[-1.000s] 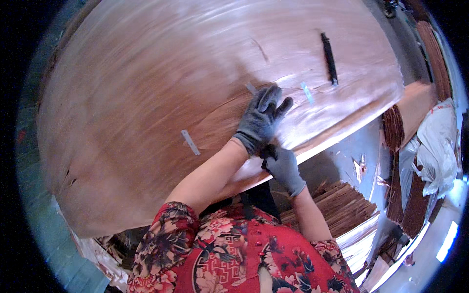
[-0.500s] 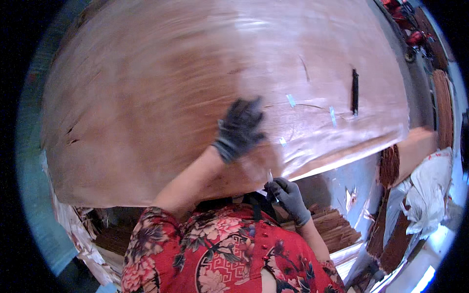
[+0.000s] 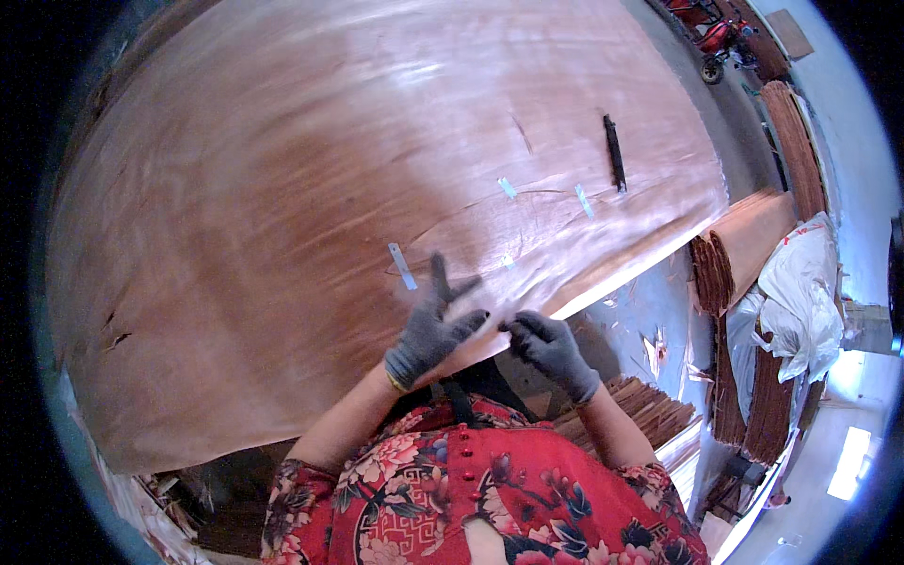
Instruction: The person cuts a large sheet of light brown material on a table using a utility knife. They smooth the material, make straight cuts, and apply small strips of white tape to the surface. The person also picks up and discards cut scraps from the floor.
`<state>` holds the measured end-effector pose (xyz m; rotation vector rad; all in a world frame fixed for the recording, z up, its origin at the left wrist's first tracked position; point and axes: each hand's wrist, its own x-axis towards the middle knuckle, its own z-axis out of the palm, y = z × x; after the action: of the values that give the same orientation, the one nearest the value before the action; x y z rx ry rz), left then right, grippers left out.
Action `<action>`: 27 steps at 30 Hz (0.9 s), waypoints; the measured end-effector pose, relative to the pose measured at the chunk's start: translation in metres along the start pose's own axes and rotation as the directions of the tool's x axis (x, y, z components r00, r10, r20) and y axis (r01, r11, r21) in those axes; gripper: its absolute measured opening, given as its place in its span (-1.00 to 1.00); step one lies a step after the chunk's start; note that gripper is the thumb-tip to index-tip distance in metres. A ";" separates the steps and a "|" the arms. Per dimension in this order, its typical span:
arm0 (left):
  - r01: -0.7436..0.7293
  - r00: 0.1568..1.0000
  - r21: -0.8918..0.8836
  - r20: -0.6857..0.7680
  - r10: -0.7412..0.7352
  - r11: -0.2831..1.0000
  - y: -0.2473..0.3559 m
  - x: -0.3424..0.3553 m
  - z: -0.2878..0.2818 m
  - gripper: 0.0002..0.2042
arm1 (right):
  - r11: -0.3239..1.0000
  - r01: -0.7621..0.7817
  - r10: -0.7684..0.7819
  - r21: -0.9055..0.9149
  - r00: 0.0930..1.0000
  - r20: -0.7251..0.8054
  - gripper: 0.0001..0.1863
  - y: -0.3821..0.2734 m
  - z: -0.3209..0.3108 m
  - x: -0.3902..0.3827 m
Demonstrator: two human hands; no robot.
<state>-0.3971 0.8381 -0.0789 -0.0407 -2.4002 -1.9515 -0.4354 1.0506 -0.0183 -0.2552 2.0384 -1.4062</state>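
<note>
A wide reddish-brown sheet of wood veneer lies in front of me, with a thin crack running across its right part. Short pale-blue tape strips stick to it: one tape strip beyond my left hand, others farther right. My left hand, in a grey glove, is over the near edge with fingers spread, holding nothing visible. Close to its right, my gloved right hand is pinched together at the sheet's edge; whatever its fingertips hold cannot be made out. A black bar-shaped tool lies on the veneer, beyond both hands.
Stacked veneer sits below the table edge at my right. Farther right are a white plastic sack, brown veneer bundles and a red wheeled vehicle. The veneer has small torn holes at left.
My left hand has drawn back toward my body and nearer my right hand. A tape strip now shows on the veneer near where it was. The pale strip in my right hand no longer shows.
</note>
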 end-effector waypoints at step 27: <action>0.020 0.466 -0.382 -0.814 -0.346 0.924 0.129 -0.135 -0.020 -0.38 | 0.418 0.300 -0.595 -0.857 0.804 -0.008 -0.02 -0.004 -0.112 0.208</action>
<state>-0.2550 0.8459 0.0436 1.0098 -1.4039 -1.7292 -0.6648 1.0327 -0.0713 -1.1513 2.9667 -0.5918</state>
